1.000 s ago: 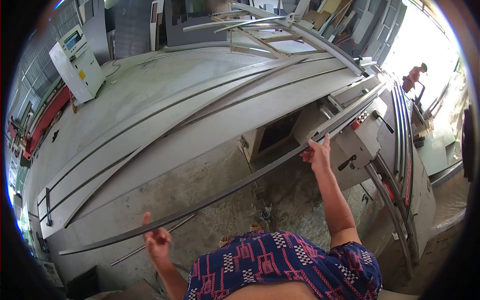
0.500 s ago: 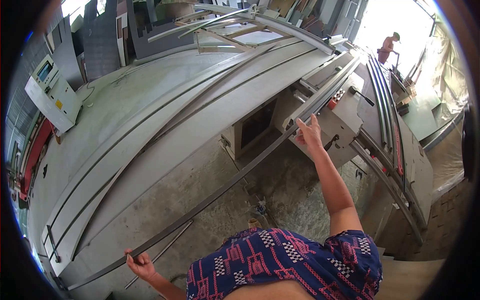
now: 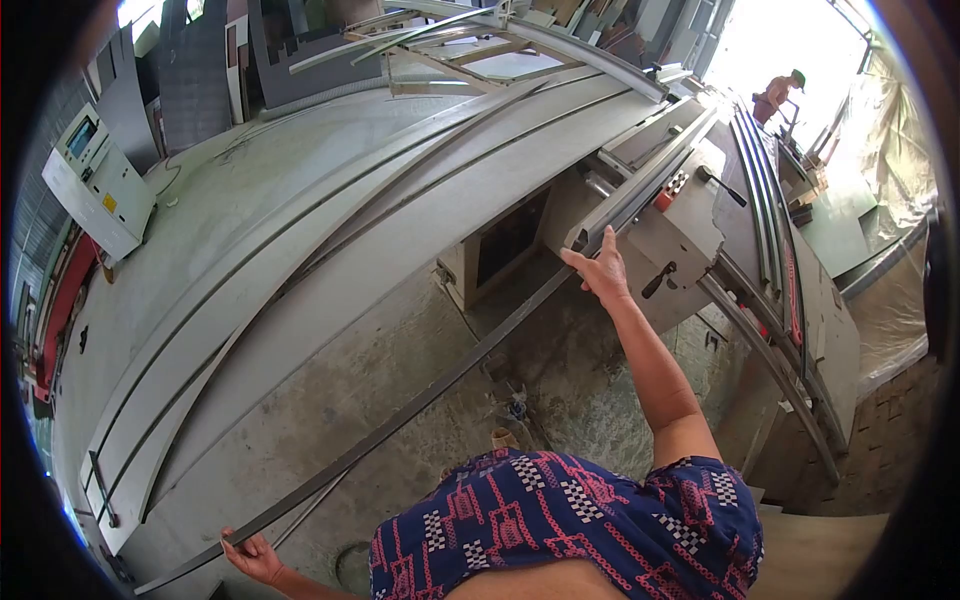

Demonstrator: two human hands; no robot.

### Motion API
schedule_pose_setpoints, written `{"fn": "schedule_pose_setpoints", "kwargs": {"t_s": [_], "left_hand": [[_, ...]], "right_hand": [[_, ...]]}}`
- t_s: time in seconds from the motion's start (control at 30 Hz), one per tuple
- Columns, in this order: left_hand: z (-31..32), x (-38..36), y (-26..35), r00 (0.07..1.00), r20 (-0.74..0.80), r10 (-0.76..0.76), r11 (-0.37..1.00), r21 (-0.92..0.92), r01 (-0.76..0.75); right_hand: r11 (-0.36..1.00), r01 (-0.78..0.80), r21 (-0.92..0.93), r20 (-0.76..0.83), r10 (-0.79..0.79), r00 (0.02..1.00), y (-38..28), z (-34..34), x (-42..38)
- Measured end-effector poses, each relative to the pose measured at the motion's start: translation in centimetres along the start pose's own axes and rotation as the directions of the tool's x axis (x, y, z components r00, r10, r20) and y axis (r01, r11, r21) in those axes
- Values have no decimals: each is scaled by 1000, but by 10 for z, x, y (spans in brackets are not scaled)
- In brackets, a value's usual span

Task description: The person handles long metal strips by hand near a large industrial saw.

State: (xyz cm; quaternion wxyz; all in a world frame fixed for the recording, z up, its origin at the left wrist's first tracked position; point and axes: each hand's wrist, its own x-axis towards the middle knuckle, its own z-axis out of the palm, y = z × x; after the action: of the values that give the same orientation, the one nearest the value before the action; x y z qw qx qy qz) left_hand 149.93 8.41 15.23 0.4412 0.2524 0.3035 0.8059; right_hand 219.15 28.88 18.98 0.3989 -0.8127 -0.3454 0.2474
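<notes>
A long, narrow dark grey strip [image 3: 430,398] runs diagonally from the lower left up to the end of the machine's rail. Close to its lower end, my left hand [image 3: 254,558] is closed on it, thumb and fingers pinching the edge. At the upper part, my right hand [image 3: 600,270] reaches over the strip beside the rail end [image 3: 640,195], thumb and index finger stretched out and spread. It seems to touch the strip from above; the contact under the palm is hidden. A thin metal rod [image 3: 312,508] lies beneath the strip near my left hand.
A sliding machine table [image 3: 400,250] with long grooves stretches across the left. Several dark bars [image 3: 765,200] lie on the right side. A white control cabinet [image 3: 100,185] stands far left. Another person [image 3: 778,97] is at the bright doorway. A black-handled lever [image 3: 722,185] sticks up beside the rail.
My left hand has shifted left and down along with the strip's lower part. My right hand has moved slightly left, its thumb and index finger spread wider.
</notes>
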Motion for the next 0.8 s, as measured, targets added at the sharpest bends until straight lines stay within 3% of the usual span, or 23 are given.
{"fn": "schedule_pose_setpoints", "kwargs": {"t_s": [0.2,0.5,0.8], "left_hand": [[-26,3,13,995,-105,4,999,44,0],[-31,3,10,999,19,-32,998,53,31],[-24,-10,6,1000,-20,-6,1000,24,7]], "right_hand": [[997,15,79,-20,-14,1000,1,10,-11],[997,-13,-80,14,14,1000,4,10,-9],[994,-7,-111,82,16,997,3,-2,-4]]}}
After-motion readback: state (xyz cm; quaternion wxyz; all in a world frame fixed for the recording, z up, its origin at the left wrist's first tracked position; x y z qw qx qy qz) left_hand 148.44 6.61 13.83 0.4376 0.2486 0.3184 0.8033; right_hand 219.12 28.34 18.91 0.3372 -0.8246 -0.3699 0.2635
